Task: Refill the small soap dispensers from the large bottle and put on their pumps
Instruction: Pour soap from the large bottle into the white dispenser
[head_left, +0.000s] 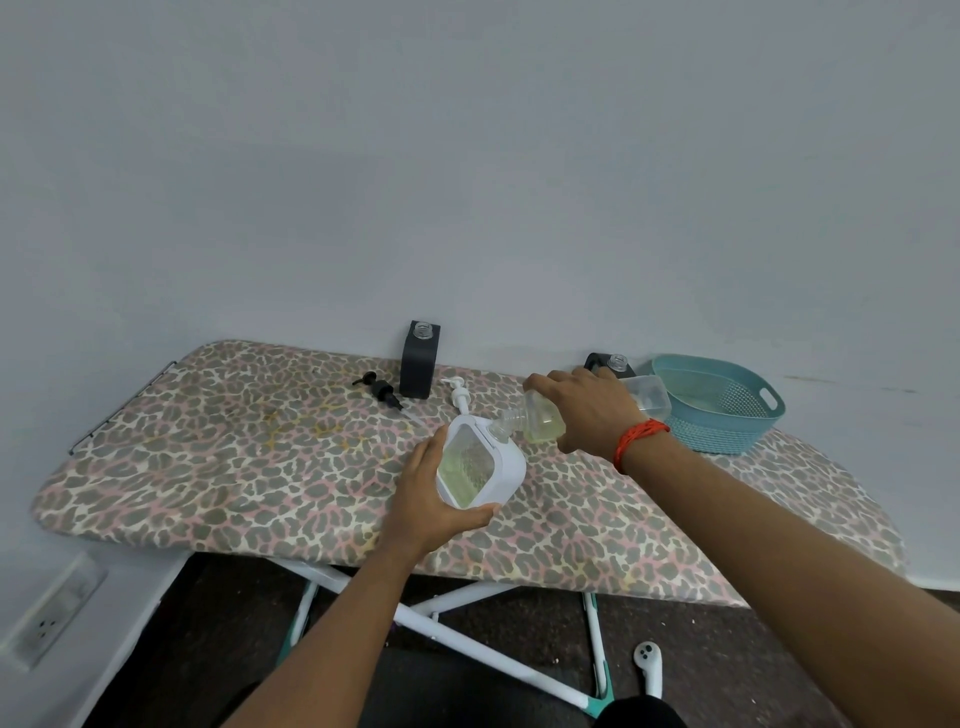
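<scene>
Under both hands, ironing board (208, 467) serves as bench. Right hand (587, 410) wraps the large bottle (540, 423), tipped, mouth at the neck of the white dispenser (480, 462), which left hand (426, 504) grips tilted. Keep mouths aligned, pour slowly, stop short of the neck. White pump (460, 397) lies just beyond left hand.

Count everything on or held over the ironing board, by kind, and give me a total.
White dispenser: 1
Black dispensers: 2
Pumps: 2
Bottle: 1
Basket: 1
Total: 7
</scene>
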